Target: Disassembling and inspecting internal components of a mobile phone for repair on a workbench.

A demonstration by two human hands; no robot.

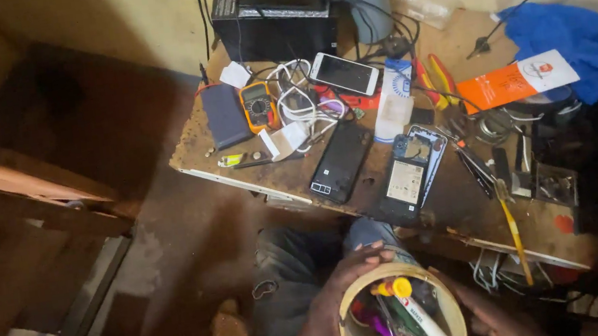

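I see my left hand [325,307] low in the frame, fingers curled around the rim and side of a round tub [401,315], gripping it over my lap below the edge of the workbench [193,155]. Inside the tub stand small tools, among them a yellow-capped tube [414,311] and a purple-handled piece [376,327]. My right hand [497,317] lies just beside the tub's right wall with the fingers spread open, and I cannot tell whether it touches the tub. Up on the bench, going across, sit a yellow multimeter [258,106], a tangle of white cable [300,106], a black phone [341,161], an opened phone [413,170] and an orange booklet [514,79].
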